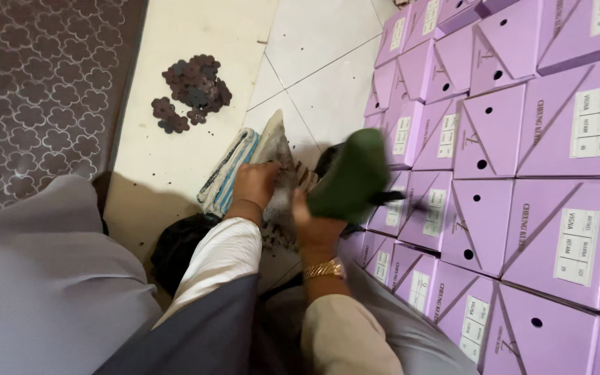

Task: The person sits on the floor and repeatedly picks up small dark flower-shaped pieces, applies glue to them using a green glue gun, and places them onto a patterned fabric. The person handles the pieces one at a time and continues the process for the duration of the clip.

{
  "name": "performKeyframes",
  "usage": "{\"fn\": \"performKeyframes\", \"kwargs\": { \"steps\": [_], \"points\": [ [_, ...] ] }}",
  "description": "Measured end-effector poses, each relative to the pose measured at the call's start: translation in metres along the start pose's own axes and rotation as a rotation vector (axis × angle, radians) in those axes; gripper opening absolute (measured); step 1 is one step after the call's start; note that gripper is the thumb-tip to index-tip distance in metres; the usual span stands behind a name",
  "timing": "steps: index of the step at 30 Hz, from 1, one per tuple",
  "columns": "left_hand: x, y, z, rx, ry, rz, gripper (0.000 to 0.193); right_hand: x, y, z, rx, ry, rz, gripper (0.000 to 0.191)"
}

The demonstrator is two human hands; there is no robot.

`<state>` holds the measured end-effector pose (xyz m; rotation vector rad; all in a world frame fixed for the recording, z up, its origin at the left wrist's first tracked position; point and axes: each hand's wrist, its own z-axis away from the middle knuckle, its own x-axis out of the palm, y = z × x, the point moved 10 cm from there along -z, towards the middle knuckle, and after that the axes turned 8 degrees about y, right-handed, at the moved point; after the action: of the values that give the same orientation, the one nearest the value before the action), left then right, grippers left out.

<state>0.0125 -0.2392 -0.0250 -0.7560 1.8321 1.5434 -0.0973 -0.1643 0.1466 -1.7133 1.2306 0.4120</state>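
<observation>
My right hand (317, 226), with a gold watch at the wrist, grips a dark green shoe (352, 177) that is blurred by motion. My left hand (255, 184) rests on a grey crumpled cloth (278, 149) that lies against a striped blue and white cloth (229, 170) on the floor. Both hands are close together over the cloths. Under the shoe lies a dark object that I cannot make out.
Stacked purple boxes (494, 132) with white labels fill the right side. A pile of small dark brown flower-shaped pieces (192, 90) lies on the cream tile floor (314, 42). A patterned grey mat (36, 90) covers the left. My grey-clothed knee (43, 278) is at the lower left.
</observation>
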Motion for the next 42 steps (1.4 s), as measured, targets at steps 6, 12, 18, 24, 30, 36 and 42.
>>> {"fn": "performKeyframes", "kwargs": {
  "steps": [6, 12, 18, 24, 30, 36, 42],
  "points": [
    [-0.015, 0.009, -0.003, 0.044, 0.102, 0.016, 0.022, 0.03, 0.075, 0.06, 0.795, -0.446, 0.143, 0.093],
    [-0.015, 0.008, -0.005, 0.06, 0.125, 0.097, 0.025, 0.039, 0.09, 0.074, 0.838, -0.374, -0.055, 0.081],
    [-0.009, 0.004, -0.008, 0.049, 0.086, 0.049, 0.022, 0.026, 0.083, 0.038, 0.742, -0.149, -0.046, 0.088],
    [-0.012, 0.0, -0.006, -0.014, 0.089, 0.087, 0.024, 0.008, 0.029, -0.001, 0.338, 0.033, -0.315, 0.065],
    [-0.004, 0.0, -0.008, -0.025, 0.032, 0.048, 0.009, 0.021, -0.005, 0.008, 0.427, -0.292, -0.125, 0.059],
    [-0.005, 0.002, -0.011, 0.01, 0.082, 0.061, 0.006, 0.028, -0.008, 0.01, 0.531, -0.416, -0.128, 0.052],
    [-0.003, 0.005, -0.008, 0.008, 0.058, 0.086, 0.007, 0.032, 0.01, 0.021, 0.51, -0.33, -0.102, 0.08]
  ]
}}
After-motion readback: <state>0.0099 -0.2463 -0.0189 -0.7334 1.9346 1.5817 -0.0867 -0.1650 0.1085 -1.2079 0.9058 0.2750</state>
